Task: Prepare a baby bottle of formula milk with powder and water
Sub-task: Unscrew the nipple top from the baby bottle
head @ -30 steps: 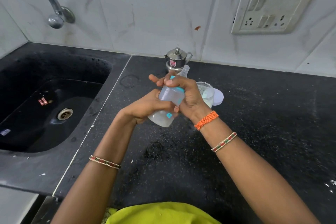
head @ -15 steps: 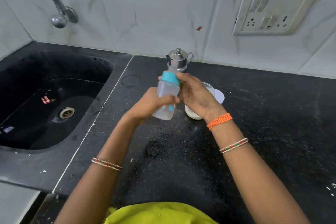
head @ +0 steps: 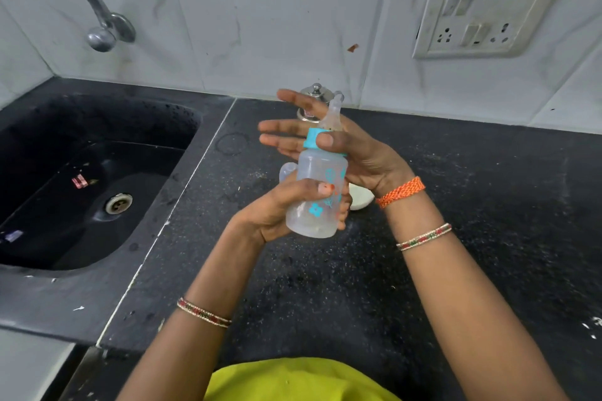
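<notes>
The clear baby bottle (head: pixel 317 179), printed with teal flowers, stands upright above the black counter (head: pixel 456 238). A little cloudy liquid sits at its bottom. My left hand (head: pixel 277 208) grips its lower body. My right hand (head: pixel 368 153) is at the top: the thumb presses the blue collar (head: pixel 312 137) against the fingers behind it, and those fingers stretch out straight to the left. The clear nipple (head: pixel 334 114) sticks up beside the index finger. A white powder container (head: pixel 360 198) on the counter is mostly hidden behind my right wrist.
A small steel pot (head: pixel 314 94) stands by the tiled wall behind my hands. A clear bottle cap (head: pixel 288 172) shows just left of the bottle. The black sink (head: pixel 81 189) and tap (head: pixel 97 26) are to the left; a wall socket (head: pixel 482 16) is upper right.
The bottle has gone from tilted to upright. My right hand, wrapped over the top a second ago, now has its fingers spread straight with the thumb on the collar.
</notes>
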`<state>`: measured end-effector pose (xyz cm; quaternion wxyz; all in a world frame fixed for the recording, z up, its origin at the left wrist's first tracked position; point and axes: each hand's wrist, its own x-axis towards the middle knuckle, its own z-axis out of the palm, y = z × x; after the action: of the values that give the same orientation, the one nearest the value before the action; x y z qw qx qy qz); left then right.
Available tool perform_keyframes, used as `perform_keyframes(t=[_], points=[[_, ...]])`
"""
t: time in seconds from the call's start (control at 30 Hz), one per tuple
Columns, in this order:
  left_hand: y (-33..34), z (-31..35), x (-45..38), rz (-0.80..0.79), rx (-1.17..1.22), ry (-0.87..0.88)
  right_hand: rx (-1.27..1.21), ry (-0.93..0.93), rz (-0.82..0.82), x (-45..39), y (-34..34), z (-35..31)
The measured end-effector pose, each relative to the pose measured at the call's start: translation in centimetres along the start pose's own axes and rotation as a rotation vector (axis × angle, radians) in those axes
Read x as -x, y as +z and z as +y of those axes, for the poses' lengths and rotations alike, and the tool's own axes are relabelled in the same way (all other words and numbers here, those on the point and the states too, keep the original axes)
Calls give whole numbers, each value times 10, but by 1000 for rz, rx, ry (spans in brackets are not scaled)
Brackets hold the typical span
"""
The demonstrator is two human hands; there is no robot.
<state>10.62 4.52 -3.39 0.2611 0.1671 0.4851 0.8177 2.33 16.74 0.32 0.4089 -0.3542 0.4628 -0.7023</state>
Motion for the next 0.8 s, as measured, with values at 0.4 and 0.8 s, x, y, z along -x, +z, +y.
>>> perform_keyframes(t=[0.4,0.8], points=[[-36,-13,5,217,-59,-71,207,-22,337,3,6,13],[-68,-29,24,624,-515,36,142,-146,709,2,-12,39]])
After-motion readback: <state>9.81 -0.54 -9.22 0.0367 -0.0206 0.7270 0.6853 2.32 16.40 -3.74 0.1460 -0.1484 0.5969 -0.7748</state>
